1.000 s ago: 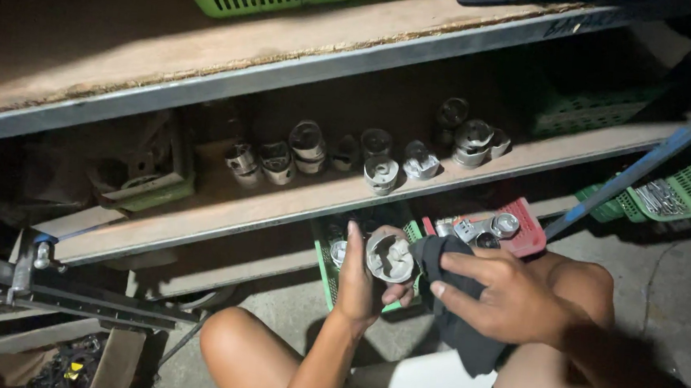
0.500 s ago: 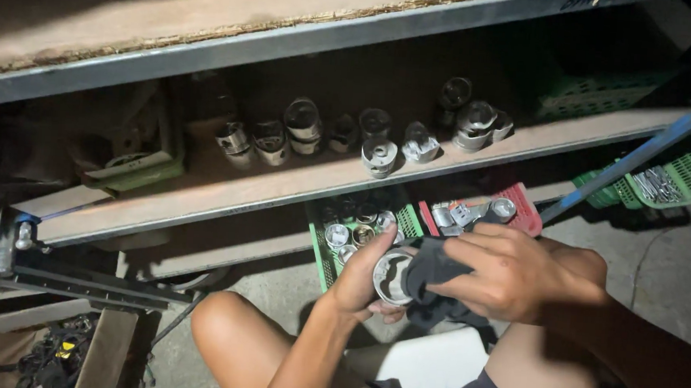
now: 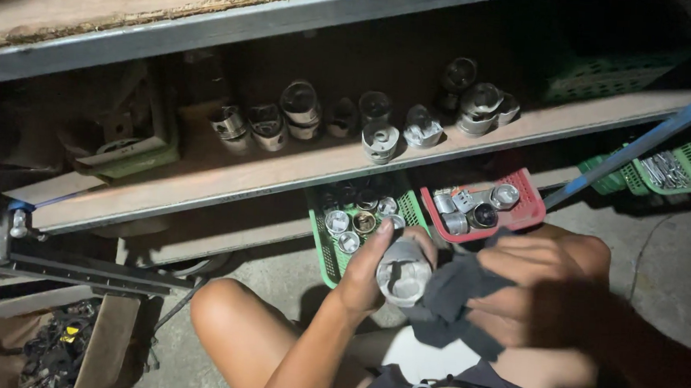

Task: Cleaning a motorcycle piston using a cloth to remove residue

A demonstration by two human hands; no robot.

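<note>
The left hand [image 3: 368, 273] gripped a metal piston [image 3: 403, 271] above the lap, now turned side-on where its open end had faced up a moment before, while the right hand [image 3: 545, 293] pressed a dark rag [image 3: 456, 295] against it, in front of the green basket [image 3: 322, 245] of pistons.

Only packaging I can spot: a brown cardboard box [image 3: 108, 343], open-topped, lower left of the frame. No labels, signs or screens showing anywhere.
</note>
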